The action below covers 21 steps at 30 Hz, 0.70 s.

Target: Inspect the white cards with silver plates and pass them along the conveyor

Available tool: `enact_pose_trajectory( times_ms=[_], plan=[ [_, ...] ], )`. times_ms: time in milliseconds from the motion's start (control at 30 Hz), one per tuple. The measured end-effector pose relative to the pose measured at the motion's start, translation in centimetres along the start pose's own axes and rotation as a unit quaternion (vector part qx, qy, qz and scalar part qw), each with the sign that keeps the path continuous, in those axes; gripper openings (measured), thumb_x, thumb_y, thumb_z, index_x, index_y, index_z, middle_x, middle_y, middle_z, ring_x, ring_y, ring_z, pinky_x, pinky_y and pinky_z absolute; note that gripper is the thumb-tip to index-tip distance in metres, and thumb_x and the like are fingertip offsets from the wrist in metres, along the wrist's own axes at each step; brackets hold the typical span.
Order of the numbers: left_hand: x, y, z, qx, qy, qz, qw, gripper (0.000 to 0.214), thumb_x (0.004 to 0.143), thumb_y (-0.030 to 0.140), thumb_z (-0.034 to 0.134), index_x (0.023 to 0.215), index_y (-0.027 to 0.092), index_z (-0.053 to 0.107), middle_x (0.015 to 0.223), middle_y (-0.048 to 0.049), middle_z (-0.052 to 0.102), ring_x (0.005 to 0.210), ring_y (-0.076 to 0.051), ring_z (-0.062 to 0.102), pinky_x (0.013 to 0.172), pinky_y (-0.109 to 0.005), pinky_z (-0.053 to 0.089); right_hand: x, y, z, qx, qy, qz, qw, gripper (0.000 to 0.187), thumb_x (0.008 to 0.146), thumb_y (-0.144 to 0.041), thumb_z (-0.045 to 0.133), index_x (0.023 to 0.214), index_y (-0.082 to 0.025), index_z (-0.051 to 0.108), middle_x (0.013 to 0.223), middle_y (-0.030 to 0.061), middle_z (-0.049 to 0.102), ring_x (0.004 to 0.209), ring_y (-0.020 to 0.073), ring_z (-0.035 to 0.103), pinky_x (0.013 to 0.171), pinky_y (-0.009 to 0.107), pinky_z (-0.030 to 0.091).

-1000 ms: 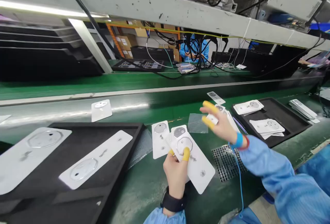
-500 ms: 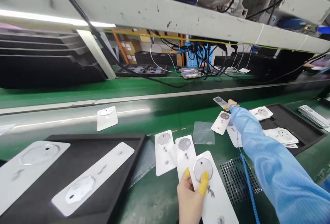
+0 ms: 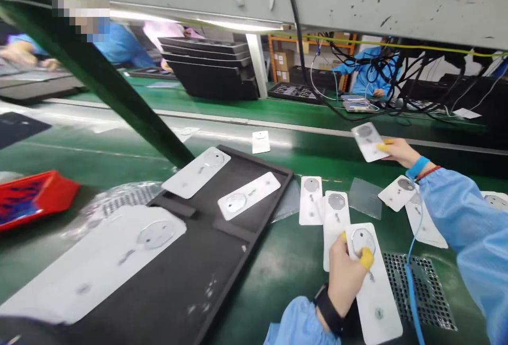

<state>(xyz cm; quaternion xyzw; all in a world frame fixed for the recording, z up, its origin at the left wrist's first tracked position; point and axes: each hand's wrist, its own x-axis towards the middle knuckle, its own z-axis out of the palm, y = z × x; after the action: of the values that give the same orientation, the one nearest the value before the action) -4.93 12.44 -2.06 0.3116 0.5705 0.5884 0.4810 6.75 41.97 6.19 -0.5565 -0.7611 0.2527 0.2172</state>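
My left hand [image 3: 344, 276], with yellow finger covers on thumb and finger, is closed on a long white panel [image 3: 379, 308]. A round window and small dark marks show on its face. Two similar white panels, a nearer one [image 3: 336, 228] and a farther one [image 3: 310, 205], lie just beyond it on the green bench [image 3: 257, 281]. My right hand [image 3: 400, 152] pinches another white panel [image 3: 371, 149] with a grey disc, raised over the back of the bench. Below that hand lie a tilted white panel [image 3: 397, 194] and a larger one [image 3: 426, 223].
A black tray [image 3: 234, 292] with several white panels fills the left. Beyond it are a green post [image 3: 119, 96] and a red bin [image 3: 43, 197]. A perforated sheet [image 3: 424, 287] and blue cord [image 3: 413, 297] lie at right. Co-workers in blue are across the bench; cables hang there.
The view has swung left, bringing the green post and red bin in. My right hand has raised a white panel from the bench's far side. My left hand keeps its panel.
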Motion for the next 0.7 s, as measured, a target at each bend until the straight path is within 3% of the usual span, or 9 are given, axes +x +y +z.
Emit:
enact_pose_trajectory(
  times_ms=[100, 200, 300, 400, 500, 567, 633, 700],
  plan=[
    [1.0, -1.2, 0.0, 0.011, 0.01, 0.008, 1.0, 0.018, 0.068, 0.003, 0.068, 0.083, 0.013, 0.066, 0.075, -0.0022, 0.068, 0.069, -0.016, 0.063, 0.063, -0.027, 0.05, -2.8, -5.5, 5.7, 0.049, -0.141, -0.114, 0.982, 0.018, 0.088, -0.017, 0.065, 0.104, -0.009, 0.065, 0.089, 0.0072, 0.073, 0.073, 0.0148, 0.069, 0.063, 0.025, 0.057],
    [2.2, -2.6, 0.0, 0.021, 0.01, 0.01, 1.0, 0.011, 0.08, 0.013, 0.069, 0.09, 0.013, 0.064, 0.083, -0.0013, 0.067, 0.074, -0.015, 0.064, 0.07, -0.032, 0.053, -5.1, -11.5, 12.0, 0.063, -0.243, -0.223, 0.942, 0.017, 0.084, -0.015, 0.069, 0.101, -0.011, 0.066, 0.095, 0.0046, 0.073, 0.083, 0.0165, 0.069, 0.073, 0.028, 0.058],
    [3.1, -3.4, -0.1, 0.032, 0.016, 0.016, 0.999, 0.017, 0.089, 0.026, 0.064, 0.099, 0.013, 0.063, 0.093, -0.003, 0.067, 0.079, -0.016, 0.066, 0.072, -0.035, 0.056, -5.9, -16.7, 17.1, 0.05, -0.289, -0.296, 0.909, 0.018, 0.09, -0.021, 0.064, 0.106, -0.013, 0.064, 0.108, 0.0058, 0.067, 0.097, 0.0182, 0.066, 0.085, 0.038, 0.056],
    [3.6, -3.4, -0.8, 0.043, 0.043, 0.042, 0.997, 0.023, 0.09, 0.03, 0.062, 0.107, 0.014, 0.063, 0.104, -0.0058, 0.067, 0.087, -0.019, 0.066, 0.075, -0.037, 0.056, -6.1, -20.3, 20.2, 0.033, -0.282, -0.327, 0.901, 0.023, 0.094, -0.028, 0.059, 0.112, -0.014, 0.062, 0.116, 0.0075, 0.063, 0.104, 0.0205, 0.063, 0.09, 0.042, 0.054],
    [3.9, -2.8, -1.8, 0.048, 0.06, 0.069, 0.995, 0.025, 0.09, 0.032, 0.062, 0.108, 0.014, 0.063, 0.108, -0.0059, 0.066, 0.093, -0.021, 0.066, 0.079, -0.039, 0.056, -6.0, -22.4, 20.9, 0.032, -0.244, -0.333, 0.91, 0.027, 0.092, -0.024, 0.062, 0.117, -0.015, 0.06, 0.125, 0.0093, 0.059, 0.113, 0.0235, 0.059, 0.097, 0.047, 0.049],
    [4.1, -2.3, -2.5, 0.048, 0.064, 0.071, 0.994, 0.023, 0.09, 0.031, 0.062, 0.105, 0.014, 0.064, 0.105, -0.0053, 0.067, 0.09, -0.021, 0.066, 0.078, -0.039, 0.056, -6.0, -23.1, 19.7, 0.041, -0.22, -0.329, 0.917, 0.029, 0.089, -0.017, 0.064, 0.118, -0.012, 0.06, 0.13, 0.0107, 0.058, 0.12, 0.0229, 0.056, 0.104, 0.044, 0.045],
    [4.3, -2.0, -3.0, 0.041, 0.071, 0.064, 0.995, 0.019, 0.089, 0.029, 0.063, 0.1, 0.013, 0.064, 0.099, -0.0044, 0.067, 0.085, -0.018, 0.066, 0.077, -0.038, 0.055, -6.4, -23.0, 16.9, 0.051, -0.203, -0.317, 0.925, 0.029, 0.089, -0.012, 0.063, 0.118, -0.01, 0.06, 0.13, 0.0103, 0.059, 0.12, 0.0183, 0.057, 0.107, 0.033, 0.043],
    [4.5, -1.7, -3.3, 0.026, 0.079, 0.065, 0.994, 0.014, 0.086, 0.025, 0.067, 0.093, 0.013, 0.065, 0.094, -0.0033, 0.068, 0.084, -0.018, 0.066, 0.078, -0.038, 0.054, -7.9, -22.0, 12.5, 0.065, -0.184, -0.302, 0.933, 0.027, 0.092, -0.012, 0.058, 0.119, -0.009, 0.059, 0.127, 0.0075, 0.062, 0.112, 0.0129, 0.061, 0.101, 0.024, 0.047]
  ],
)
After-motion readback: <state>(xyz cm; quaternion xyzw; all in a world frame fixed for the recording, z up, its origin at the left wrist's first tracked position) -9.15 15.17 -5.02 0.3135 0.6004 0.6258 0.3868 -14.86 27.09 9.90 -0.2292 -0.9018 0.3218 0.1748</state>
